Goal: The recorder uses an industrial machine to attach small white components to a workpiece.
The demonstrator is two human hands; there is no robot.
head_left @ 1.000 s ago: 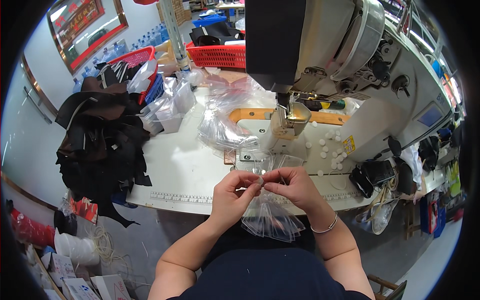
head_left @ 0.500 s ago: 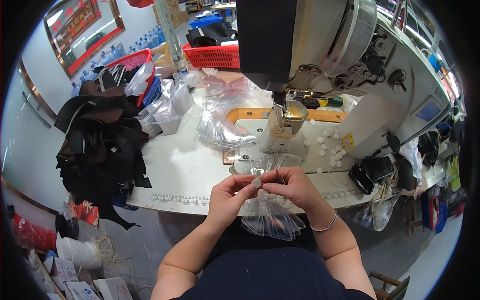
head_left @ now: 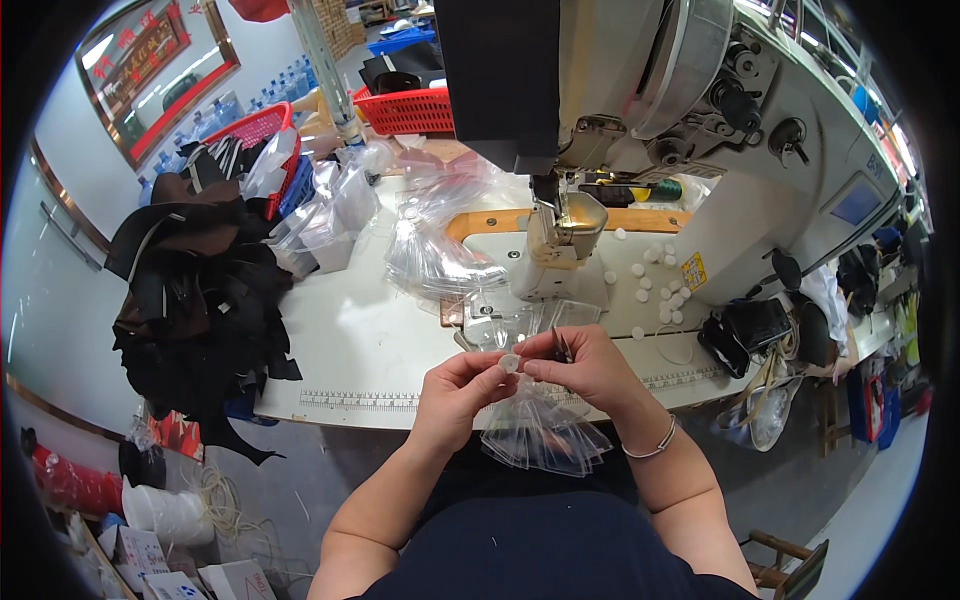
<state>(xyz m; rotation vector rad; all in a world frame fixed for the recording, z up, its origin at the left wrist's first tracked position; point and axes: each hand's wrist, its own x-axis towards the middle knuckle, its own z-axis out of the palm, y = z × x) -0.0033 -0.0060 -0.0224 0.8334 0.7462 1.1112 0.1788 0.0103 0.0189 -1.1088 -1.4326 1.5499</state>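
1. Left hand (head_left: 458,385) raised at the near edge of the table (head_left: 350,350), thumb and fingers pinched on a small white disc (head_left: 510,363).
2. Right hand (head_left: 590,365) just right of it, also touching the disc with its fingertips and gripping a thin dark tool (head_left: 562,346), maybe tweezers; cannot tell exactly.
3. Disc held between both hands, above the table edge and near the body.
4. Clear bags (head_left: 545,435) hanging below the hands, over the lap; grip on them hidden, cannot tell which hand holds them.
5. Silver bracelet (head_left: 650,447) on the right wrist.
6. Sewing machine (head_left: 600,120) far behind the hands, its foot above the white bed.
7. More white discs (head_left: 655,285) scattered on the bed, to the right of the foot.
8. Heap of clear bags (head_left: 430,260) further left on the table.
9. Black straps (head_left: 190,300) piled at the left table edge.
10. Two red baskets (head_left: 405,108) at the far side.
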